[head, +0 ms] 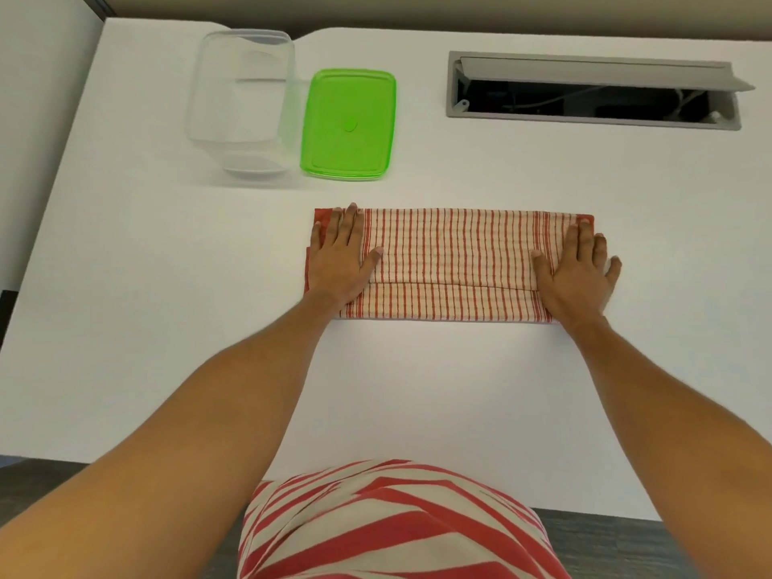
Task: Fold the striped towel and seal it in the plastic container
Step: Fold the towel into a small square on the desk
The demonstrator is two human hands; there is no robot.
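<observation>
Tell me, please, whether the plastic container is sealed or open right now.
Open. The clear container stands empty with no lid on it; the green lid lies flat on the table beside it.

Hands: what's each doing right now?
Left hand: open, flat on the striped towel, holding nothing.
Right hand: open, flat on it too.
</observation>
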